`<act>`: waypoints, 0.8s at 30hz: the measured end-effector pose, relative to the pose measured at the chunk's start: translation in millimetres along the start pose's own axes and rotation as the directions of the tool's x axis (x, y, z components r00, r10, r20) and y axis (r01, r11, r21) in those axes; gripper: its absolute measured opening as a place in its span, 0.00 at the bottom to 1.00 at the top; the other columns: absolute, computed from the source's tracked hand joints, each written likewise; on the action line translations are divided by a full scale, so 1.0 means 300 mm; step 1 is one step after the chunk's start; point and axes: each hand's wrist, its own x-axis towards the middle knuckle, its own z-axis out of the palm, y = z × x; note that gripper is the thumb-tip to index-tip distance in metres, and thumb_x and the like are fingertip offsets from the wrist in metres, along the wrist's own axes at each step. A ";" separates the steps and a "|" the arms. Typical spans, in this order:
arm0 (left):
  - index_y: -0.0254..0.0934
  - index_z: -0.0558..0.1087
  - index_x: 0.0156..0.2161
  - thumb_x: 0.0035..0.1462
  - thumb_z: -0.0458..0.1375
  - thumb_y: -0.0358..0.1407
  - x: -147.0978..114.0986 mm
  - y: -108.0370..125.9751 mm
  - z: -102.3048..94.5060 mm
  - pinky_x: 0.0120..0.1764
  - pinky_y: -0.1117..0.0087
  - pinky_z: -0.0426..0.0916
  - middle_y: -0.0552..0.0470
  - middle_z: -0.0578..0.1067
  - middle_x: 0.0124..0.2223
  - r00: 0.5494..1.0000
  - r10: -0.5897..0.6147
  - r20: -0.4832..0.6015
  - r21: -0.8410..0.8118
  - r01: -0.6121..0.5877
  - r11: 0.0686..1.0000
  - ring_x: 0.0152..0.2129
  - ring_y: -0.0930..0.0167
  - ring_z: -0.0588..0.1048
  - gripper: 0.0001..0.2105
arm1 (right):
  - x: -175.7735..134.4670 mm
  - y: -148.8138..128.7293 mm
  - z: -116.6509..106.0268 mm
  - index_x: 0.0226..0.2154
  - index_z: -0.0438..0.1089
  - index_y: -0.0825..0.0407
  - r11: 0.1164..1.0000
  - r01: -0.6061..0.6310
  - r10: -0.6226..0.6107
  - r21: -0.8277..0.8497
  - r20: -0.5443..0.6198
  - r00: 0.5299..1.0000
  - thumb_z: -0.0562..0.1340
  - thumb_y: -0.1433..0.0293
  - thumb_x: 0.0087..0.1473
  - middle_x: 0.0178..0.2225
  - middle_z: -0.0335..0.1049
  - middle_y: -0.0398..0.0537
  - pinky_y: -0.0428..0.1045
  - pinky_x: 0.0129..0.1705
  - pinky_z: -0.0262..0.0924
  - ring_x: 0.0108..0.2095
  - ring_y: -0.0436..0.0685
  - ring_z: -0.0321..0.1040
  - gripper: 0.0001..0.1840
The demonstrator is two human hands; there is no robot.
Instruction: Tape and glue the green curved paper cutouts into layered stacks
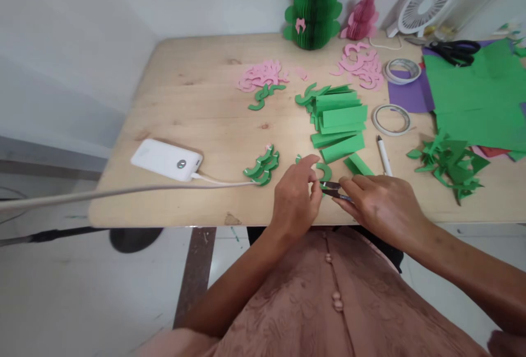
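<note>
Near the table's front edge, my right hand [380, 201] is wrapped round a pair of dark thread snips [332, 189], blades pointing left. My left hand [296, 195] meets the blade tips with thumb and finger pinched together; what sits between them is too small to make out. A green curved paper piece [325, 171] lies just beyond the blades, partly hidden by my fingers. To the left of my left hand is a small pile of green curved pieces [262, 166] with whitish bits on them. Folded green paper strips [343, 117] are stacked beyond my hands.
Pink paper cutouts [263, 75] lie farther back. Tape rolls [392, 120], a white pen [384, 155], green scraps [450, 162], green sheets [485, 99] and black scissors [456, 52] are right. A white power bank [166, 160] with a cable lies left. A green paper rabbit [314, 12] stands behind.
</note>
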 end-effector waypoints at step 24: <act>0.39 0.62 0.52 0.54 0.53 0.23 0.027 -0.023 -0.036 0.44 0.67 0.68 0.55 0.74 0.34 0.960 -0.018 0.278 -0.277 0.098 0.956 0.36 0.70 0.75 0.20 | -0.017 0.000 0.005 0.29 0.69 0.53 0.998 0.038 -0.036 0.045 -0.040 0.999 0.51 0.62 0.64 0.20 0.66 0.45 0.50 0.25 0.38 0.21 0.52 0.62 0.19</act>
